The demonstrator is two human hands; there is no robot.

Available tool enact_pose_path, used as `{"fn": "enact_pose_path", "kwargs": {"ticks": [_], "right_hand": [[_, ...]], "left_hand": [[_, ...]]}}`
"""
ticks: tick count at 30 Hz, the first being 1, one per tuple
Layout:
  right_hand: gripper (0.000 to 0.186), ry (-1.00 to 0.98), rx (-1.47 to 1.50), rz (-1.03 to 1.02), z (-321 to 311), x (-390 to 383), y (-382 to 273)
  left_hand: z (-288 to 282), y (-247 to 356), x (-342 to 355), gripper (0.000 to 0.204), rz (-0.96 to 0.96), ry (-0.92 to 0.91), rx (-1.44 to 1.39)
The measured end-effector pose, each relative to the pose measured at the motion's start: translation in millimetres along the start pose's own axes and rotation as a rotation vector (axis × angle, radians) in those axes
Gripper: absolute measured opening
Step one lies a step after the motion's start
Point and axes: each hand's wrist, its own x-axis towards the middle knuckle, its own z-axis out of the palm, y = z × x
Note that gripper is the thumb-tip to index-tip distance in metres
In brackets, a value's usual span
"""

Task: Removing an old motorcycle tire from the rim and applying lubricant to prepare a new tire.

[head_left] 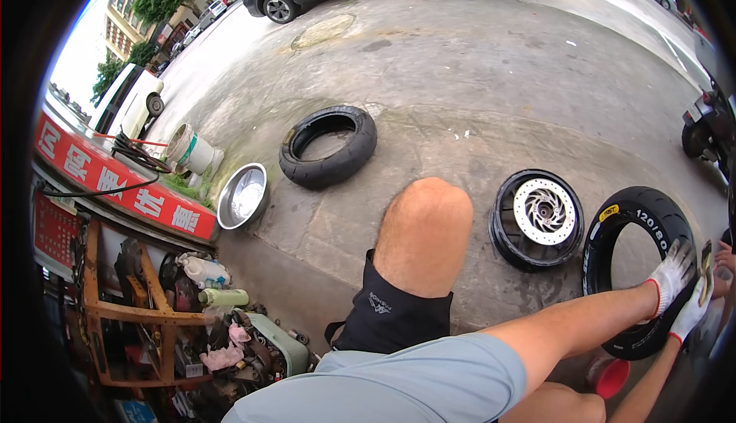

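My left hand (672, 276), in a white knitted glove, grips the right side of a black motorcycle tyre (596, 258), its fingers spread over the rubber. The tyre has a yellow label and white lettering on its sidewall and appears tilted up. Against the tyre's outer edge is my right hand (692, 312), also gloved in white and curled at the rubber; some of its fingers are hidden. A thin dark and yellowish piece by its fingertips is too small to make out. Left of the tyre lies a black wheel rim (502, 227) with a silver brake disc (524, 212).
Another black tyre (360, 159) lies on the concrete ahead, beside a metal basin (228, 201). A red container (611, 378) stands below my arms. Left are a cluttered rack (146, 316) and white bucket (195, 151). Someone's bare hand (724, 257) shows at the right edge, near a motorcycle (709, 124).
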Motion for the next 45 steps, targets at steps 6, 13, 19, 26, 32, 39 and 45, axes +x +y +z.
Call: {"fn": "enact_pose_path", "kwargs": {"ticks": [6,13,19,26,32,39,45], "right_hand": [[0.038,-0.002,0.024,0.013,16,0,-14],[0.029,0.051,-0.027,-0.073,11,-12,-48],[0.025,0.085,0.082,-0.072,43,-28,-100],[0.026,0.105,0.062,-0.025,23,-28,-91],[0.025,0.101,0.101,-0.027,28,-29,-101],[0.025,0.104,0.1,-0.033,31,-29,-106],[0.026,0.074,0.185,0.004,33,-30,-104]], "left_hand": [[-2,-10,-3,0.058,-0.021,0.07,0.052],[-42,2,-19,0.045,-0.04,0.182,-0.136],[-50,-19,-44,0.064,0.056,0.167,0.083],[-41,-3,-40,0.056,0.082,0.125,0.091],[-43,-7,-41,0.057,0.071,0.115,0.099],[-37,-1,-41,0.061,0.032,0.168,0.092],[-31,19,-56,0.065,0.204,0.201,0.043]]}}
